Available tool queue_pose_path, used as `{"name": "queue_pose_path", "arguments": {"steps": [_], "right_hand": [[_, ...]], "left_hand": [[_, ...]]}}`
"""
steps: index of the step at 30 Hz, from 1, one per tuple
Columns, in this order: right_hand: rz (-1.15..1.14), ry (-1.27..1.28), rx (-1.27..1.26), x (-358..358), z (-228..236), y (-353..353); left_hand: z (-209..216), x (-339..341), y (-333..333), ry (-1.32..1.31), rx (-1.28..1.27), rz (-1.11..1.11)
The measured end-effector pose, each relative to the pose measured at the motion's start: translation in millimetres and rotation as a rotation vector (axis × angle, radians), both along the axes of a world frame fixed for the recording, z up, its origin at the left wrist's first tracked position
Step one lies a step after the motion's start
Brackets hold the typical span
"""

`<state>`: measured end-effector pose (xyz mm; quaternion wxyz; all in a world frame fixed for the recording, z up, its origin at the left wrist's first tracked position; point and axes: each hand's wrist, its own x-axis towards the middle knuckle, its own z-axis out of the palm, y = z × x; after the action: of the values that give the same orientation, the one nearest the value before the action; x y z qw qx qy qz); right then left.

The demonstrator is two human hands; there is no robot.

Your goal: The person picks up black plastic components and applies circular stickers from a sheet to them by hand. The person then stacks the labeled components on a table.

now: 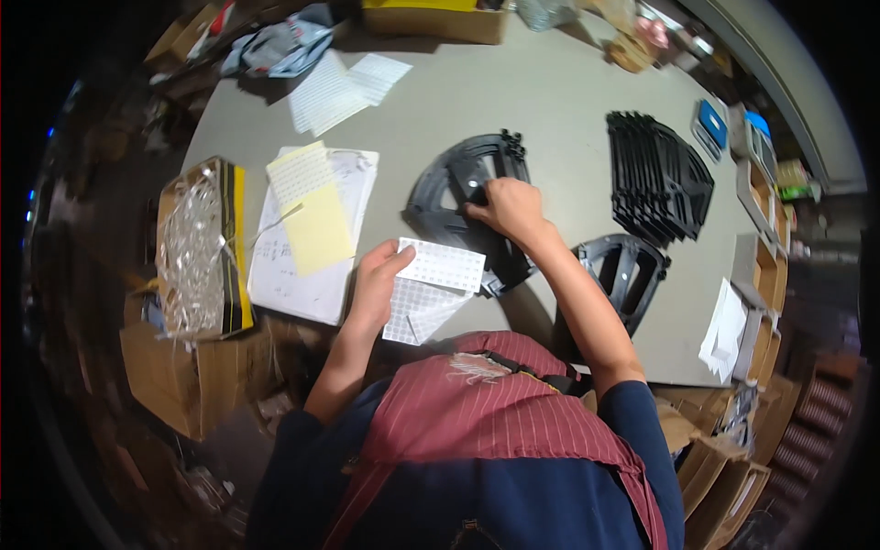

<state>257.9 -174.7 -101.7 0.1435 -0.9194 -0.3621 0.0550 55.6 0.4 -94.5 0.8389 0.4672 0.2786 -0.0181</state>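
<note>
In my left hand (371, 282) is a white label sheet (445, 266), pinched between thumb and fingers, its lower half folded and showing rows of small round marks. My right hand (513, 209) is closed, fingertips pressed down on a fan-shaped black plastic part (442, 188) lying in front of me. Whatever is between those fingertips, if anything, is hidden. A second black part (628, 266) lies by my right forearm, partly covered by it. Farther right stands a row of several similar black parts (655, 174), nested together.
On the left, a box (240, 275) holds clear plastic pieces, beside papers (298, 280) and a yellow sheet (319, 229). More printed sheets (335, 96) lie at the far left. A blue-topped device (710, 126) and cardboard trays (759, 270) line the table's right edge, near white paper (722, 330).
</note>
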Motion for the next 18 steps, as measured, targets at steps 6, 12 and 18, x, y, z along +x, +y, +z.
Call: {"name": "queue_pose_path", "arguments": {"steps": [6,12,18], "right_hand": [[-0.307,-0.017,0.166,-22.9,78.6,-53.9],[-0.723,0.085,-0.084,-50.9,73.3,-184.5],[-0.747,0.073,-0.309,-83.7,56.0,-235.5]], "left_hand": [[50.5,5.1,-10.7,-0.067,0.045,-0.045],[38.1,0.9,-9.1,-0.069,0.068,-0.057],[28.8,17.9,-29.7,-0.104,0.183,-0.184]]}}
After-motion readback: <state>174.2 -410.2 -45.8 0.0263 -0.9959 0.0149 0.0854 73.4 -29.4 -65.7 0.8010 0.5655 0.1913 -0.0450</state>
